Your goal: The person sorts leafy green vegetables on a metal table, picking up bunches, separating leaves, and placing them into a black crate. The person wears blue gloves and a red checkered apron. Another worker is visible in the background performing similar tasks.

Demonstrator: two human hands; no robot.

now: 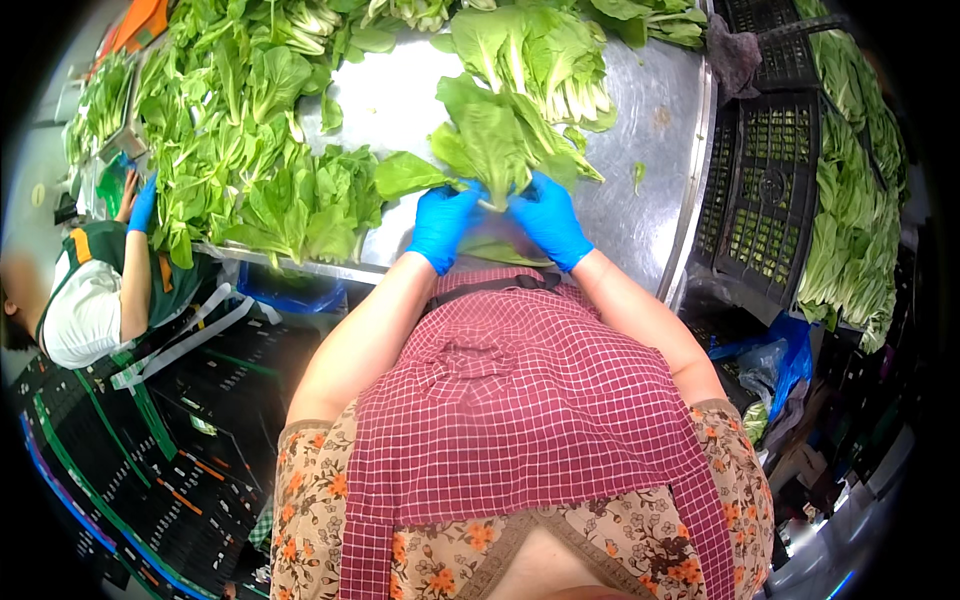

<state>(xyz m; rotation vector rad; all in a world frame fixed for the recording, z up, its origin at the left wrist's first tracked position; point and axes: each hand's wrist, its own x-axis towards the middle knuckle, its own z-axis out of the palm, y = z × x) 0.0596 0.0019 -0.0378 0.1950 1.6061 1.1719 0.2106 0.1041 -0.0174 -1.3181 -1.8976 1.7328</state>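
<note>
My left hand [448, 223] and my right hand [550, 219], both in blue gloves, are at the metal table's near edge. Between them is a head of leafy greens [491, 146], its leaves pointing away from me. The fingers of both hands pinch it around the pale stem base. A single broad leaf [409, 176] sticks out to the left beside my left hand. Beyond the held head lies a pile of trimmed leafy greens [532, 56], white stem ends towards the right. Below my hands, a loose leaf [499, 250] is partly hidden.
A large heap of greens [247, 150] covers the left of the metal table [637, 150]. Black plastic crates [772, 195] with more greens [847, 225] stand at right. A co-worker's gloved hand [142, 204] is at far left. A blue bag [292, 289] hangs under the table edge.
</note>
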